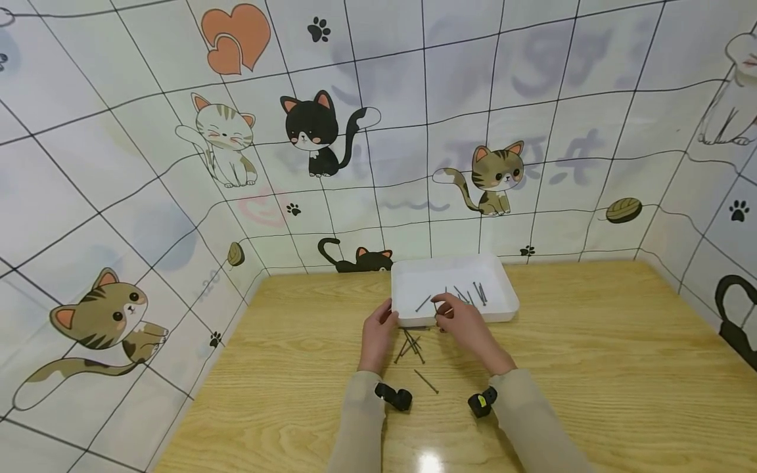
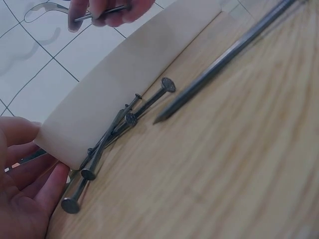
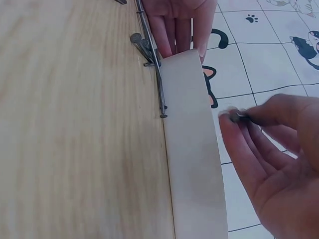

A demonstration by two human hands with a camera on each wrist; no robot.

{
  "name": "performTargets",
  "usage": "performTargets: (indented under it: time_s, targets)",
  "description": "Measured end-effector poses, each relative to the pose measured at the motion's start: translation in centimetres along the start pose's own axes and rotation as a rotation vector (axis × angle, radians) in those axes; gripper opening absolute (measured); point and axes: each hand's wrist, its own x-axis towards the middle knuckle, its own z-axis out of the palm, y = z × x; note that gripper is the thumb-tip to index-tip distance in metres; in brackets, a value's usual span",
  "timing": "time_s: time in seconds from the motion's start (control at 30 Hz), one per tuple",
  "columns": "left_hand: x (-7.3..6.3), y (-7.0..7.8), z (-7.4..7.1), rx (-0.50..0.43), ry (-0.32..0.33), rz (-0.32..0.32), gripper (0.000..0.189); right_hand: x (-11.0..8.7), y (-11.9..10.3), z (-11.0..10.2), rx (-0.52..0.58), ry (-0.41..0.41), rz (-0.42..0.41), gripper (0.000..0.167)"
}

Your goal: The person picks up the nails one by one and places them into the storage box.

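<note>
A shallow white tray (image 1: 499, 316) stands at the back of the table, with several dark nails (image 1: 480, 293) lying in it. My left hand (image 1: 378, 336) holds the tray's near left corner, the thumb at the top of the wall and the other fingers lower down. Over the tray's front edge, my right hand (image 1: 467, 326) pinches a nail (image 2: 103, 13) between thumb and fingers. Several more nails (image 2: 107, 137) lie crossed in a small pile against the tray's front wall. Closer to me, one nail (image 1: 426, 381) lies apart.
The light wood table (image 1: 591, 368) extends to both sides and toward me. White cloth walls (image 1: 402, 157) with black grid lines and printed cats rise behind the tray and at both sides. A small black camera (image 1: 395, 397) sits on the left wrist, another (image 1: 481, 401) on the right.
</note>
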Motion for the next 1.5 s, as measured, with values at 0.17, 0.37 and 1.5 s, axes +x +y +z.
performTargets:
  time_s: [0.17,0.37,1.5]
  targets:
    - [0.0,-0.1,0.0,0.017,0.013,0.018,0.041,1.5,0.3,-0.3,0.078,0.046,0.008,0.034]
    - [0.1,-0.1,0.1,0.023,0.012,0.039,0.041,3.2,0.8,-0.5,0.131,0.012,0.043,0.035]
    - [-1.7,3.1,-0.4,-0.004,-0.023,0.021,0.042,6.4,2.1,0.5,-0.123,-0.097,0.174,0.035]
